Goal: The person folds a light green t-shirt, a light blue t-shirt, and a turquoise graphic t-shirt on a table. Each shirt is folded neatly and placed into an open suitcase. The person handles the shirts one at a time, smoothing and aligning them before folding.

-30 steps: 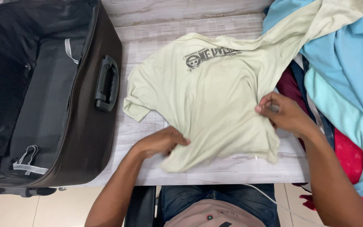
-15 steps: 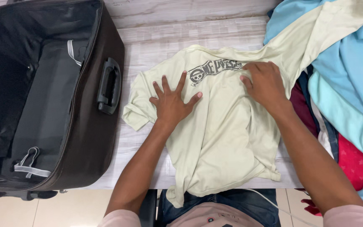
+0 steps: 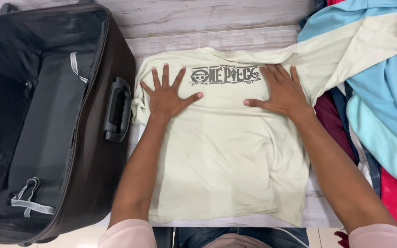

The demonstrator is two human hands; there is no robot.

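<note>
A pale green T-shirt (image 3: pixel 221 156) with a dark print near its collar lies spread flat on the whitish wood-grain table (image 3: pixel 207 27). My left hand (image 3: pixel 166 94) presses on its upper left part, palm down with fingers spread. My right hand (image 3: pixel 281 92) presses flat on its upper right part, just right of the print. One sleeve (image 3: pixel 359 41) stretches up to the right over the clothes pile. Neither hand grips anything.
An open dark suitcase (image 3: pixel 47 119) with an empty black lining and a side handle (image 3: pixel 118 110) lies at the left, touching the shirt's edge. A pile of blue, turquoise, maroon and red clothes (image 3: pixel 382 115) fills the right side. The table's near edge runs along the bottom.
The shirt was bunched and held by both hands; it now lies spread flat. Both hands let go, moved up and apart, and press flat beside the print.
</note>
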